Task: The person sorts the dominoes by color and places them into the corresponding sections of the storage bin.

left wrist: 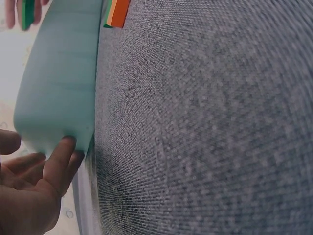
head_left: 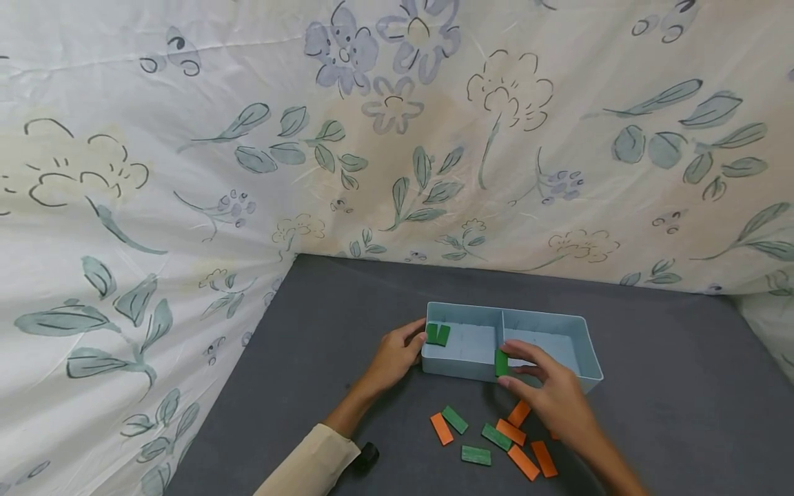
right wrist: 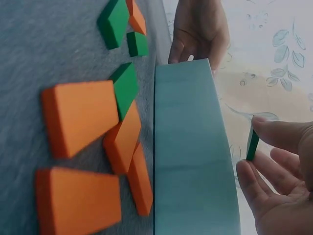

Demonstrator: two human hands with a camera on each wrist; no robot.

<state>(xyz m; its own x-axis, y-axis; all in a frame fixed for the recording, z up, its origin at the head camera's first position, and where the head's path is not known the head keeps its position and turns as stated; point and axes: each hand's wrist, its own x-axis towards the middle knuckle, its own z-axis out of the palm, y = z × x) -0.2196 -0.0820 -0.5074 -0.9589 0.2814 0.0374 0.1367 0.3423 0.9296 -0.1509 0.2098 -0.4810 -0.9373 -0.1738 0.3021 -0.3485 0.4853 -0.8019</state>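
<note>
My right hand [head_left: 548, 389] pinches a green block [head_left: 501, 363] between thumb and fingertips, above the front wall of a light blue two-compartment box [head_left: 462, 370]. In the right wrist view, this green block [right wrist: 252, 143] stands on edge in the pinch, higher than the box's side. At the box's left end is my left hand [head_left: 392, 358]; in the left wrist view its extended fingers [left wrist: 59, 157] touch the outer end wall. Two green blocks [head_left: 438, 335] lie side by side in the left compartment, against its left wall.
In front of the box, several orange blocks [head_left: 522, 462] and green blocks [head_left: 475, 455] lie scattered on the dark grey cloth [head_left: 347, 310], some overlapping. A small black object [head_left: 366, 457] is beside the left sleeve. Floral fabric [head_left: 397, 200] hangs behind and at the left.
</note>
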